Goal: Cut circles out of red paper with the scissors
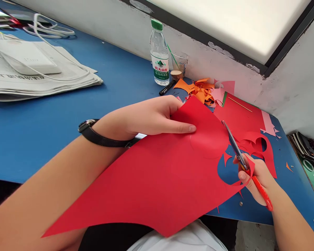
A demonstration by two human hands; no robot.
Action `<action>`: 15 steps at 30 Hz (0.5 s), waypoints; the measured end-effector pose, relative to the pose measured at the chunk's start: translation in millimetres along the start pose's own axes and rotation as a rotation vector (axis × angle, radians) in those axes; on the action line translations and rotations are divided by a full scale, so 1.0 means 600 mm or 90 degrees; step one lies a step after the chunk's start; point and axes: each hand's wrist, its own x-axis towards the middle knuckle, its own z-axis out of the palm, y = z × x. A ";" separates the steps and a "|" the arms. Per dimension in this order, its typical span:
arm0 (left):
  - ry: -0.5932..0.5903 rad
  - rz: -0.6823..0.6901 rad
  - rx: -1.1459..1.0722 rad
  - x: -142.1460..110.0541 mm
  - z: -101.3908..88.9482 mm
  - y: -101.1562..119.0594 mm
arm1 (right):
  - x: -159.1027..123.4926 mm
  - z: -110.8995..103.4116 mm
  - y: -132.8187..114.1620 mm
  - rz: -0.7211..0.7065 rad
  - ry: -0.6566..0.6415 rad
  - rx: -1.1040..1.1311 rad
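Observation:
A large sheet of red paper (157,181) is pinched by my left hand (159,116), thumb on top and fingers underneath. Rounded pieces have been cut from its right edge, and a faint curved line shows near my thumb. My right hand (259,177) holds a pair of scissors (237,150) with red handles. The blades point up and left at the sheet's right edge, and they look nearly closed. A narrow curled strip of the paper crosses the scissors' handles. Under the sheet, the fingertips of my left hand are hidden.
Orange paper scraps (200,92), a red sheet (240,113) and a red offcut (267,150) lie on the blue table (120,69). A water bottle (159,52), a black marker (166,88) and a clear cup (181,62) stand or lie near the wall. Newspapers (75,69) are at left.

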 end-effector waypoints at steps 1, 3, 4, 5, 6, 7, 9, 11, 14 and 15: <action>-0.018 -0.017 -0.006 0.000 0.001 0.002 | 0.000 0.000 0.001 -0.007 0.006 -0.003; -0.028 -0.033 -0.010 -0.002 0.002 0.006 | 0.000 0.000 0.002 -0.018 0.015 -0.007; -0.028 -0.033 -0.009 -0.002 0.002 0.007 | 0.000 0.000 0.003 -0.020 0.015 -0.007; -0.029 -0.031 -0.007 -0.003 0.002 0.008 | -0.001 -0.001 0.004 -0.020 0.012 -0.006; -0.029 -0.032 -0.003 -0.003 0.002 0.009 | -0.001 -0.001 0.005 -0.023 0.007 -0.004; -0.029 -0.035 -0.002 -0.004 0.002 0.009 | -0.001 -0.002 0.006 -0.024 0.003 -0.003; -0.028 -0.045 -0.005 -0.004 0.002 0.010 | -0.003 -0.004 0.007 -0.019 -0.003 -0.005; -0.026 -0.053 -0.010 -0.005 0.002 0.010 | -0.005 -0.006 0.008 -0.013 -0.007 -0.009; -0.023 -0.053 -0.003 -0.004 0.002 0.011 | -0.008 -0.008 0.009 -0.014 -0.012 -0.017; -0.023 -0.053 0.003 -0.004 0.002 0.011 | -0.009 -0.008 0.009 -0.016 -0.012 -0.021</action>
